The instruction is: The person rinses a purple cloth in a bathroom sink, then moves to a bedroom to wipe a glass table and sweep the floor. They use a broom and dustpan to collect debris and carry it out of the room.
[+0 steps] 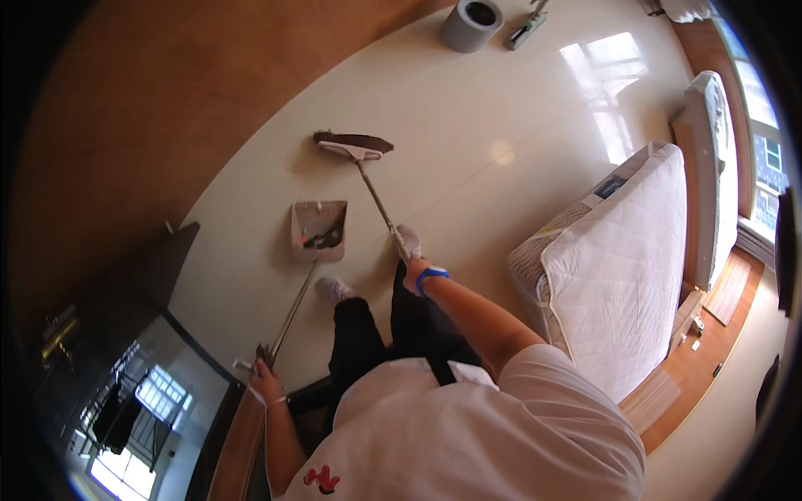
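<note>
Two grips. Right fingers (414, 270) wrapped around the broom (373, 185) by its handle; its head lies ahead of me, dark bristles facing away. Left fingers (265, 373) clasping the dustpan (324, 253) by its handle; pan on the pale floor (455, 150), nearer me than the broom head, dark debris (333, 230) inside, kind unclear. Mattress (614, 259) to my right, grey bin (464, 35) far ahead.

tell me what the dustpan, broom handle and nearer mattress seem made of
Dustpan: probably smooth, pale plastic, given its thin moulded-looking walls. Broom handle: likely metal, slim with slight sheen, though coated wood is possible. Nearer mattress: matte quilted fabric cover, from the stitched lines; filling hidden.
</note>
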Available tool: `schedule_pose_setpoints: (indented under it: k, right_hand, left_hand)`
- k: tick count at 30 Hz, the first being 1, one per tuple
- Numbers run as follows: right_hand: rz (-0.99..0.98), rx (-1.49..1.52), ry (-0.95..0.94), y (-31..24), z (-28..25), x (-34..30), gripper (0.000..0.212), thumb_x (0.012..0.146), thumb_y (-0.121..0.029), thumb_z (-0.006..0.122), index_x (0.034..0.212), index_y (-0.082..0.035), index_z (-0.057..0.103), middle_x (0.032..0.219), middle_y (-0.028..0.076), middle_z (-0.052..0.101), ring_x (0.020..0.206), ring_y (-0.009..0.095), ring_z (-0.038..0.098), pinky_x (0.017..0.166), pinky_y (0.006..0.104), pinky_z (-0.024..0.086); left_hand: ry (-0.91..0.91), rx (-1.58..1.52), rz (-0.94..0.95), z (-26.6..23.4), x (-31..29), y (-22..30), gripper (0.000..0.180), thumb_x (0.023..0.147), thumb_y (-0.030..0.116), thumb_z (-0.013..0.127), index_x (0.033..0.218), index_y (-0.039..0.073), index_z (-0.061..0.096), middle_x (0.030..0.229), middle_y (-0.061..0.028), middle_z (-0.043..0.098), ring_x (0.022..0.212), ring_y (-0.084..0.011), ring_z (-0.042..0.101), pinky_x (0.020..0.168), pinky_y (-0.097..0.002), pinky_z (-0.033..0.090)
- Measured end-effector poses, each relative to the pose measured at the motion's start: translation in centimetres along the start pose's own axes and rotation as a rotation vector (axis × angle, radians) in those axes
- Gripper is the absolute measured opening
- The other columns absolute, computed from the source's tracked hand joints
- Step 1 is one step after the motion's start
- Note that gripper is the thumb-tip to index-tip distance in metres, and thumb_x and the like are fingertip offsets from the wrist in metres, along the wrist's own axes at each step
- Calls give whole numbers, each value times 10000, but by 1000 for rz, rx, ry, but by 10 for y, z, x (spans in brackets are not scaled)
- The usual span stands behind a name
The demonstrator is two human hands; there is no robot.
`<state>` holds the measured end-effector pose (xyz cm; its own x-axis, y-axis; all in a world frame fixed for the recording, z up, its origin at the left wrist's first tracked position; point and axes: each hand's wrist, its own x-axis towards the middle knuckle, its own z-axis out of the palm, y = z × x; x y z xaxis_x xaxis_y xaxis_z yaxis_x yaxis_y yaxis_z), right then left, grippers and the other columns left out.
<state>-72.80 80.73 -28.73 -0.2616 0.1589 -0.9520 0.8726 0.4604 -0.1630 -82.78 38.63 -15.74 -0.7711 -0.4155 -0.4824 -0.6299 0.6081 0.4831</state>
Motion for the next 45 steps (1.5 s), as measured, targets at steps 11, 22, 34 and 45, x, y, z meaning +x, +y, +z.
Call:
schedule_pose_setpoints:
  k: [11, 22, 34, 45]
  right_hand:
    - [32, 803, 101, 133, -2, -90, 114, 795, -145, 526, 757, -37, 527, 590, 92, 526, 433, 194, 494, 367, 332, 375]
    - [128, 145, -157, 184, 57, 17, 218, 797, -137, 487, 618, -33, 556, 483, 100, 527, 374, 202, 521, 321, 339, 357]
    - [56, 756, -186, 4, 115, -77, 58, 771, -81, 500, 791, -29, 516, 482, 28, 435, 328, 145, 392, 307, 287, 294]
    - [67, 856, -61, 52, 69, -86, 177, 810, -204, 571, 737, -51, 519, 530, 50, 473, 378, 160, 443, 330, 307, 328]
  left_hand:
    - [-171, 113, 183, -13, 30, 24, 329, 867, 350, 576, 960, 47, 661, 524, 12, 496, 464, -89, 494, 453, -235, 403]
    - [-217, 625, 389, -29, 81, 34, 406, 854, 525, 456, 958, 195, 668, 663, -92, 634, 644, -273, 630, 579, -381, 481]
    - [-290, 691, 332, -24, 78, 57, 433, 836, 525, 464, 988, 170, 659, 827, -150, 652, 774, -339, 621, 653, -413, 491]
    - [-66, 795, 547, -26, 63, 67, 451, 867, 473, 454, 939, 69, 640, 842, -183, 624, 771, -352, 594, 663, -426, 470]
